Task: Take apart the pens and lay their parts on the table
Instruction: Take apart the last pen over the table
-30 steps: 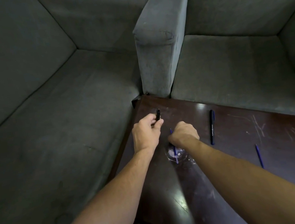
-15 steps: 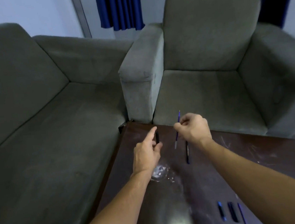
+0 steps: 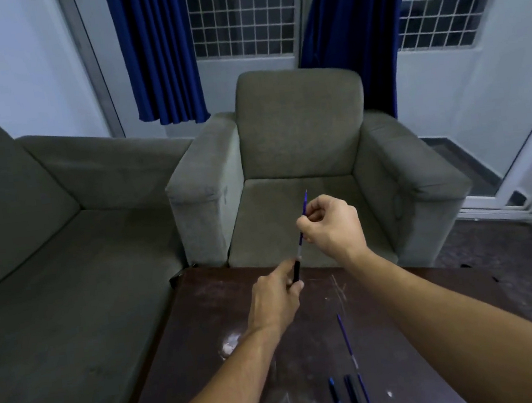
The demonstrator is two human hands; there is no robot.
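My left hand (image 3: 277, 294) grips a short black pen piece (image 3: 296, 270) above the far edge of the dark wooden table (image 3: 207, 334). My right hand (image 3: 330, 223) pinches a thin blue ink refill (image 3: 303, 223), held upright and tilted, its lower pale end meeting the top of the black piece. On the table near me lie another blue refill (image 3: 347, 341), a small blue part (image 3: 334, 392), a black part (image 3: 352, 390) and a further thin blue refill (image 3: 367, 398).
A grey sofa (image 3: 49, 259) runs along the table's left side. A grey armchair (image 3: 307, 170) stands just past the table's far edge. Blue curtains (image 3: 161, 54) and a barred window fill the back wall. Dark floor (image 3: 509, 256) lies to the right.
The view has tilted up from the table to the room. My right hand has lifted the blue refill higher, and its lower end now meets the black piece in my left hand.
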